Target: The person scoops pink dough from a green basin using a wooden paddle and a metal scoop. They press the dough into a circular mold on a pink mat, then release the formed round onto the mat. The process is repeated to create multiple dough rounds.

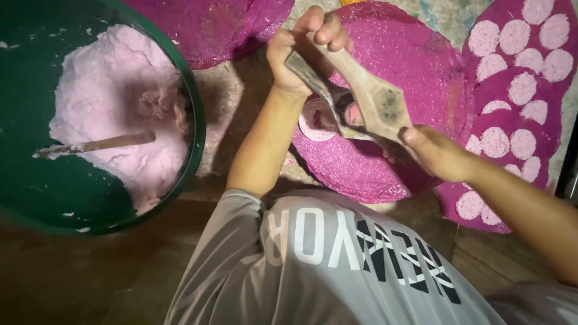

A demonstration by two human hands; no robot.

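Clearly both hands grip the wooden press (361, 96) over the pink mat (391, 60): left hand (301, 51) clenched on its upper handle, right hand (430, 150) closed at the lower end. It looks stiff and solid; the pink disc (318, 120) beneath seems soft, fragile.

Tilted wooden press (367, 96), both-hands-held

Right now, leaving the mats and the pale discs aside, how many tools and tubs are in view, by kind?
Green basin of pink dough: 1
Stick lying in the dough: 1
Wooden press, gripped by the left hand and the right hand: 1
Total: 3
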